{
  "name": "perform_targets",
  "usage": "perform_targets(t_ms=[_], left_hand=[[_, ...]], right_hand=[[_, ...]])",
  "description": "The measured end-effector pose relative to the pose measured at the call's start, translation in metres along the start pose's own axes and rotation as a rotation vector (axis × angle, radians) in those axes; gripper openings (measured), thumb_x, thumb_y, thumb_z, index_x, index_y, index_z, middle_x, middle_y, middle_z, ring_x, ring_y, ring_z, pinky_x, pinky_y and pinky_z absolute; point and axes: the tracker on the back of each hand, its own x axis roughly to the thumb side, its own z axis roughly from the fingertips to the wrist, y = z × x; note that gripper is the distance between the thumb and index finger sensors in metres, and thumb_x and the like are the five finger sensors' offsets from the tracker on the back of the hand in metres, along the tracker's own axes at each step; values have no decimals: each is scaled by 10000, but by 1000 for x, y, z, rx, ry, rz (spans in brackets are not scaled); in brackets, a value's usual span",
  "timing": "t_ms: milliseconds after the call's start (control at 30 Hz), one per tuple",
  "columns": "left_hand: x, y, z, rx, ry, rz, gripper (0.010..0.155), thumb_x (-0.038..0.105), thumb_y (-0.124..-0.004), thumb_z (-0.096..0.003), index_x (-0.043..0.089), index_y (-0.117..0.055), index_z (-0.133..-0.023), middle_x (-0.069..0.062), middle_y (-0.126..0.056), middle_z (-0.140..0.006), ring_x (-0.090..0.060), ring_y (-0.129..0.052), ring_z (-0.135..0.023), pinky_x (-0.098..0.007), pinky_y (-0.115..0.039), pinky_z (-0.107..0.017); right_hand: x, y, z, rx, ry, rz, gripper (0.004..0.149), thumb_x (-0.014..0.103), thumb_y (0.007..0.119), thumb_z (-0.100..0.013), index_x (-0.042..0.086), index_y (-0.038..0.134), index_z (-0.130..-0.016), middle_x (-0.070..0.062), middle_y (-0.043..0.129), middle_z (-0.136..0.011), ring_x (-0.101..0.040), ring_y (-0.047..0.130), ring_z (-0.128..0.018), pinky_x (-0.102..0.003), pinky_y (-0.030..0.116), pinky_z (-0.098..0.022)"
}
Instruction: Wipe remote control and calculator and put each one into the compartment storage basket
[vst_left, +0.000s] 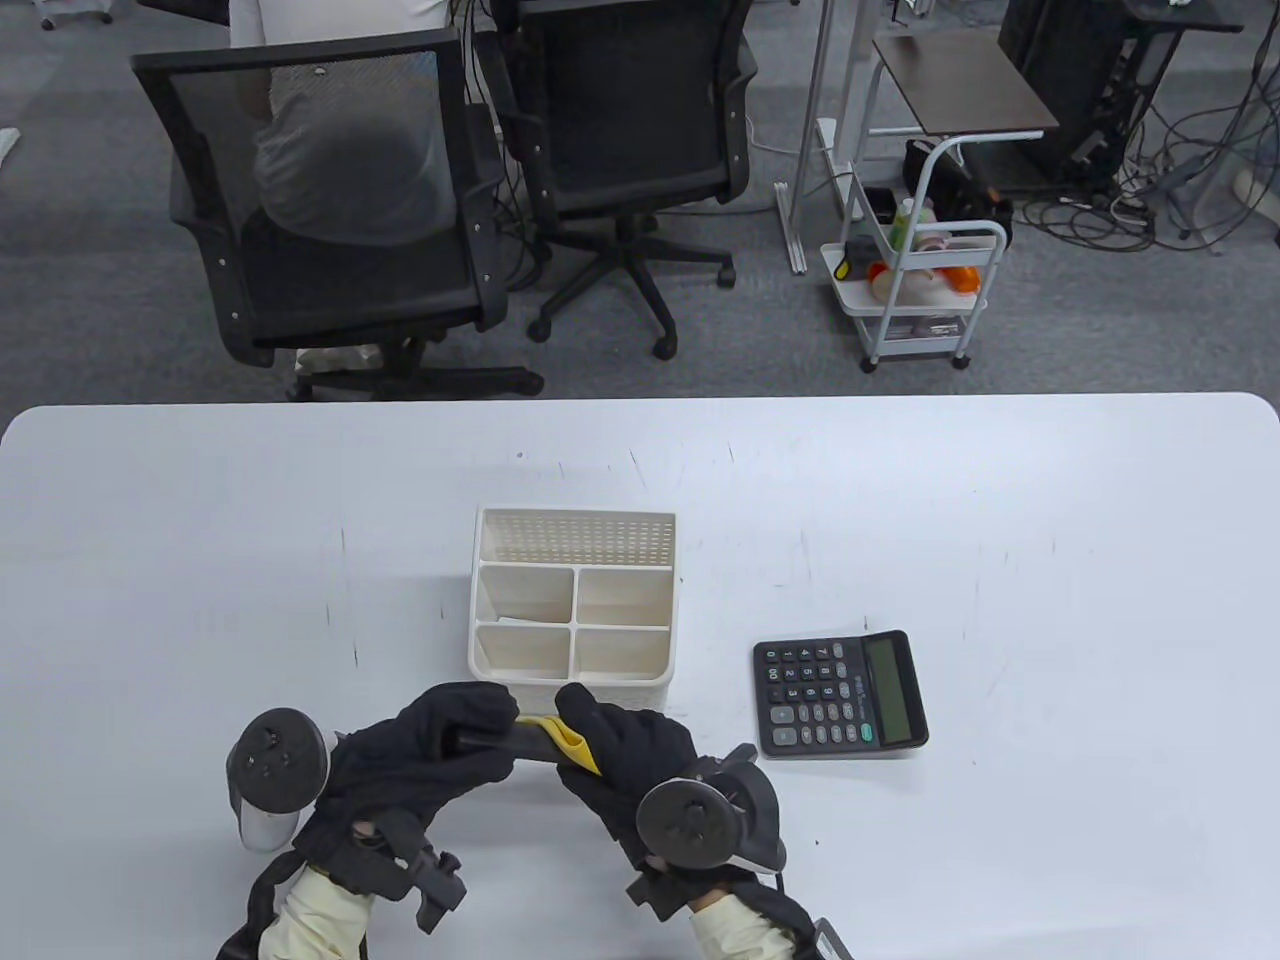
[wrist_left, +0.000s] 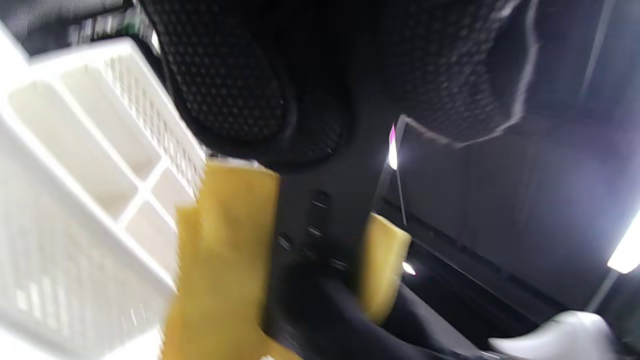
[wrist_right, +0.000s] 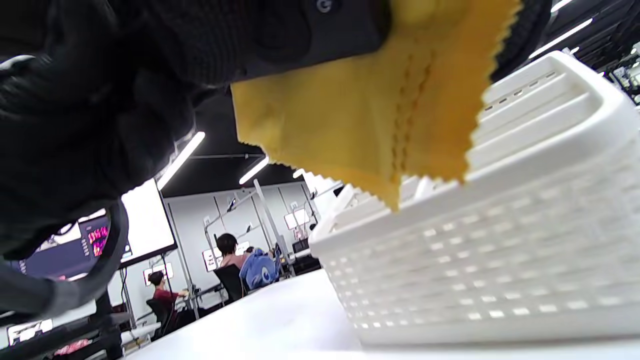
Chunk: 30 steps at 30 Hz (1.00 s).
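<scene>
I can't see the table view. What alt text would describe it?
Two gloved hands, left hand and right hand, hold a dark remote control and a yellow cloth over a white table. A white compartment basket stands behind them, a calculator to its right.

A black remote (vst_left: 490, 742) is held level at lower centre, a yellow cloth (vst_left: 572, 742) wrapped round it. A black calculator (vst_left: 840, 694) lies flat right of the white basket (vst_left: 572, 600).

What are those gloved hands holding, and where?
The left hand grips the remote control by its left end; the right hand pinches a yellow cloth around its other end.
</scene>
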Motion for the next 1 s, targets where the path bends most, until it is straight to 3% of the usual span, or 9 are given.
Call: perform_targets(t_ms=[167, 267, 500, 633, 833, 1000], left_hand=[[4, 4, 5, 115, 26, -92, 464, 498, -885, -365, 311, -867, -789, -21, -989, -754, -78, -1135, -416, -278, -1022, -288], [3, 3, 6, 132, 60, -134, 457, 506, -881, -376, 300, -867, -784, -21, -1005, -725, -66, -1141, -381, -269, -1025, -258], [3, 1, 8, 179, 71, -148, 443, 504, -859, -428, 251, -845, -791, -43, -1007, -693, -59, -1155, -344, -258, -1036, -223], [-4, 10, 10, 214, 107, -76, 435, 501, -843, -443, 246, -832, -796, -43, -998, -695, -54, -1154, -337, -251, -1035, -219], [-3, 7, 9, 213, 98, -72, 429, 499, -836, -451, 256, -812, -804, -41, -983, -713, -61, -1151, -353, -253, -1033, -230], [-3, -4, 8, 170, 113, -94, 429, 500, -834, -455, 251, -811, -803, -42, -982, -711, -58, -1152, -349, -252, -1034, -224]], right_hand=[[4, -5, 2, -97, -9, -64, 556, 317, 802, -524, 62, 732, -1012, -157, 948, -879, -387, 941, -704, -605, 722, -540], [7, -10, 3, -170, -11, -107, 476, 285, 785, -537, 98, 796, -975, -156, 959, -889, -402, 933, -727, -612, 713, -546], [22, -6, 4, -131, -147, 65, 501, 288, 759, -554, 115, 727, -1023, -169, 825, -1041, -439, 814, -887, -652, 655, -588], [20, -7, 4, -119, -135, 126, 504, 293, 749, -562, 120, 716, -1034, -166, 793, -1067, -440, 772, -924, -659, 636, -598], [14, -6, 4, -115, -67, 116, 529, 292, 730, -571, 90, 679, -1057, -199, 751, -1086, -469, 741, -933, -672, 617, -602], [29, 2, 4, -74, -176, 93, 532, 286, 729, -570, 121, 650, -1069, -173, 699, -1120, -451, 669, -987, -685, 590, -615]])
